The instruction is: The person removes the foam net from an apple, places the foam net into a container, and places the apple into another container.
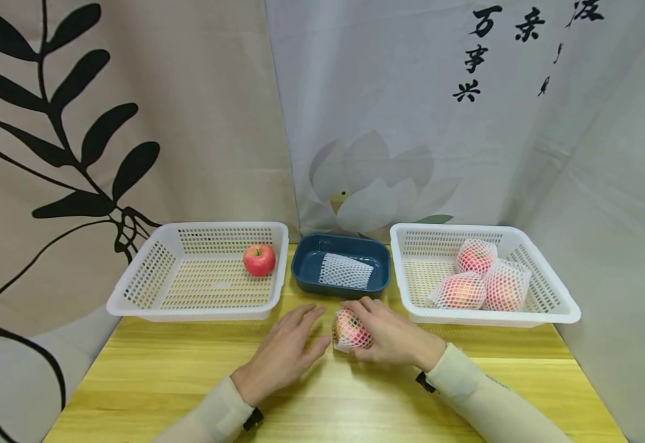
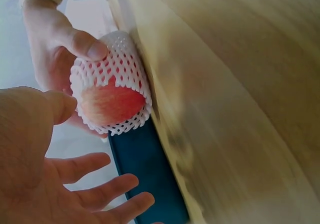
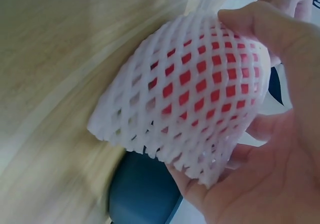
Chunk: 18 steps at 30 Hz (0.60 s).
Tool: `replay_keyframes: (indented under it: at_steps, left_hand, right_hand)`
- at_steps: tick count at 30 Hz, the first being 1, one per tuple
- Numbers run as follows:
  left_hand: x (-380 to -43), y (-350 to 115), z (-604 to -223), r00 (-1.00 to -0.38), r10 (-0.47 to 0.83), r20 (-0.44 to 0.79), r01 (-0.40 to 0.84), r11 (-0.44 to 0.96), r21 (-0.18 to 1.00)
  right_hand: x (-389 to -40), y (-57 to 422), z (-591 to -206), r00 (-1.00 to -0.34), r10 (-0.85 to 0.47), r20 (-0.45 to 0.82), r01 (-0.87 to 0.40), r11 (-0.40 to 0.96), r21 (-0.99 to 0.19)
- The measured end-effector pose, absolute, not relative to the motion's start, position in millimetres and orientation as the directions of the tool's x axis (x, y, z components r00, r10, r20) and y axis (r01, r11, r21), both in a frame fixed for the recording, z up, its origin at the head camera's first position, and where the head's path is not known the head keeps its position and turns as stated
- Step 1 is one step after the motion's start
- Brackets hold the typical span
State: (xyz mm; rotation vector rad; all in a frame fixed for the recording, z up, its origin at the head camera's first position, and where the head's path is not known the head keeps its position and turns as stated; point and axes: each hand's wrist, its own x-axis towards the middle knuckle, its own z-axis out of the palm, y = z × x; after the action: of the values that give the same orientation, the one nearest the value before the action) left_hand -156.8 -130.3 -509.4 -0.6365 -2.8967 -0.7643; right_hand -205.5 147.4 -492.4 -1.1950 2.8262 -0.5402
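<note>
1. Table point(image 1: 134, 375): wooden, filling the lower frame, beneath everything below.
2. Left basket point(image 1: 189, 315) and right basket point(image 1: 483, 317): white, at mid-left and mid-right of the frame; one bare apple point(image 1: 259, 260) in the former, three netted apples point(image 1: 461, 291) in the latter.
3. Blue tray point(image 1: 306, 271): centre of the frame, between both baskets, with a loose net point(image 1: 346, 271) inside.
4. Right hand point(image 1: 391, 335): lower centre; thumb on the near side, fingers on the far side, pinching the held apple point(image 1: 349, 331) through its foam net point(image 3: 150, 108).
5. Left hand point(image 1: 286, 346): lower centre, left of the same fruit; fingers spread, gripping nothing; thumb close to the mesh, contact impossible to tell.
6. Held apple: lower centre, between both hands, in front of the tray; nearer the right, being within that grip.
7. Foam net: long axis roughly crosswise, right palm toward left hand; open mouth facing left, fruit showing through; judged the decisive relation.
</note>
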Motion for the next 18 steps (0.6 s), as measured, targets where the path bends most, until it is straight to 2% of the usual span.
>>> replay_keyframes:
  at_steps: [18]
  left_hand:
    - [-160,-118,-516,-0.884,0.425,0.197,0.468,0.78,0.415]
  right_hand:
    - [-204,154,-492,-0.671,-0.723,0.163,-0.733,0.617,-0.286]
